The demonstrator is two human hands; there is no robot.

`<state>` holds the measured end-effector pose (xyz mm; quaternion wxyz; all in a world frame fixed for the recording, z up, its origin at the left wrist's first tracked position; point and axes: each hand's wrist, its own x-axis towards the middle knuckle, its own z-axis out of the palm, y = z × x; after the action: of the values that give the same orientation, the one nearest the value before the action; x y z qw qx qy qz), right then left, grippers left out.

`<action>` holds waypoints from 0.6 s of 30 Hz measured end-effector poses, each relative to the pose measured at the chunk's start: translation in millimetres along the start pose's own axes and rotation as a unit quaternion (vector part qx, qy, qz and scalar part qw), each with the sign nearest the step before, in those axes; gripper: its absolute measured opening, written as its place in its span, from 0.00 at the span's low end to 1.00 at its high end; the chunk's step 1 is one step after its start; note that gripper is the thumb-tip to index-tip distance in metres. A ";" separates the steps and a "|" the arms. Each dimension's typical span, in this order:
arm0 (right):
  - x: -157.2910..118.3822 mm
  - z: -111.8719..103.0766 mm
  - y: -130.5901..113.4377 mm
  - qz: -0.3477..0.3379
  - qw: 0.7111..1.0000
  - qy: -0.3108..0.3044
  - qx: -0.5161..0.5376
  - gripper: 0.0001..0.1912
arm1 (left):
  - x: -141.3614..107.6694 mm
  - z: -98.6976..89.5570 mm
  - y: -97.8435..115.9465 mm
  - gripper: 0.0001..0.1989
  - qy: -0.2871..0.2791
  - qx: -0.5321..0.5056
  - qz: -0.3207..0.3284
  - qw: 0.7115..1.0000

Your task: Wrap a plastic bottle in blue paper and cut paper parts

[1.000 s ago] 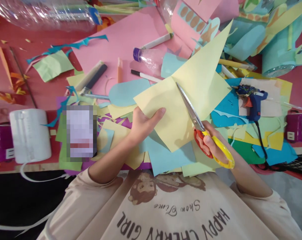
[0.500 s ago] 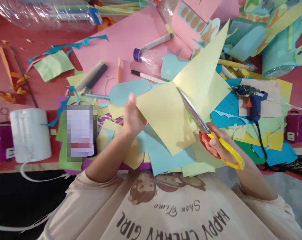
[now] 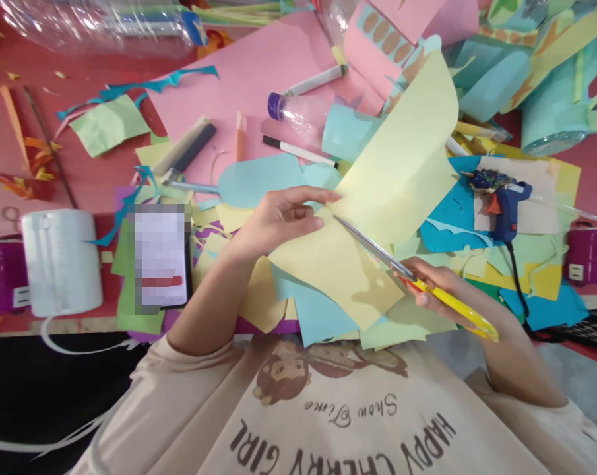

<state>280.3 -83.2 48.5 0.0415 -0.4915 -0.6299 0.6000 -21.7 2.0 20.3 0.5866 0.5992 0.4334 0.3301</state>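
Note:
My right hand [image 3: 434, 287] is wrapped round the yellow and red handles of the scissors [image 3: 372, 251]. Their metal blades look nearly closed and point up-left across a pale yellow paper sheet [image 3: 402, 145], which is partly cut. One broad part of the sheet curves upward beyond the blades; the lower part [image 3: 342, 264] spreads towards my body. My left hand [image 3: 298, 214] is over the left side of the sheet, index finger and thumb apart. The index fingertip is at the paper near the scissor tips; whether it presses there is unclear.
Blue paper pieces [image 3: 258, 178], a marker [image 3: 298, 152] and a bottle with a purple cap [image 3: 303, 119] lie beyond my hands. At the right is a blue glue gun [image 3: 506, 204]. A phone [image 3: 162, 257] and a white device [image 3: 61, 260] are at the left.
My left hand has moved right from the sheet's left edge to near the blade tips. The scissors have shifted lower and their blades look less visible side-on; the upper paper now curves over.

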 end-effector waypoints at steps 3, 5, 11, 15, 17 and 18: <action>-1.6 1.1 -0.9 0.016 0.999 -0.030 0.008 0.24 | -0.7 1.1 2.1 0.19 -0.011 0.002 0.018 1.000; -1.8 3.0 -2.2 0.024 0.999 -0.031 0.014 0.25 | -1.2 2.2 3.3 0.20 -0.014 0.000 0.024 1.000; 0.0 9.5 -11.0 0.042 0.999 -0.003 0.017 0.27 | -3.1 3.7 6.0 0.21 0.002 0.032 0.013 0.999; -1.1 9.0 -13.7 0.042 0.999 -0.003 0.016 0.26 | -4.0 3.6 6.2 0.22 0.005 0.033 0.005 0.999; -3.0 7.0 -16.2 0.036 0.999 -0.014 0.001 0.25 | -3.8 3.7 6.1 0.22 0.003 0.021 0.007 1.000; -4.1 5.9 -18.3 0.033 0.999 -0.024 -0.010 0.24 | -3.6 3.8 5.8 0.22 0.000 0.013 0.011 1.000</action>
<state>268.2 -86.5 63.7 0.0024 -0.4978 -0.6200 0.6064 -18.9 -2.5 26.1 0.5751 0.6116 0.4310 0.3309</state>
